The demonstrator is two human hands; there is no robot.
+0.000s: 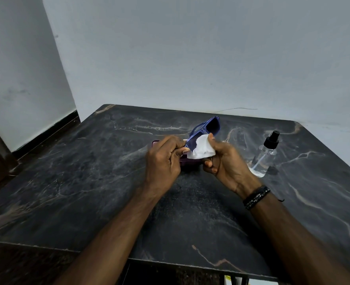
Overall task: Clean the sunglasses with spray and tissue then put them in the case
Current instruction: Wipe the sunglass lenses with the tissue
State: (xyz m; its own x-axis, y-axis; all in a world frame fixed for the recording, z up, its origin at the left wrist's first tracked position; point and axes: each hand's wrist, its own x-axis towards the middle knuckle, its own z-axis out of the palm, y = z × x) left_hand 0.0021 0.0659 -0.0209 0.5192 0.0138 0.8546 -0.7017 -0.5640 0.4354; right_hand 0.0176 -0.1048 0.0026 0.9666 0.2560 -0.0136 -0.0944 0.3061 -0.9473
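Blue-framed sunglasses [206, 128] with dark lenses are held up above the table, tilted toward the back right. My left hand [164, 161] pinches their near end. My right hand [225, 161] grips a white tissue [202, 149] and presses it against the nearer lens with the thumb. A purple case [187, 162] lies on the table just under both hands, mostly hidden by them. A clear spray bottle [264, 157] with a black pump top stands to the right of my right hand.
The dark marble table [87, 182] stands against a pale wall, with its front edge near me. A black beaded bracelet [256, 197] sits on my right wrist. Floor shows beyond the table's left side.
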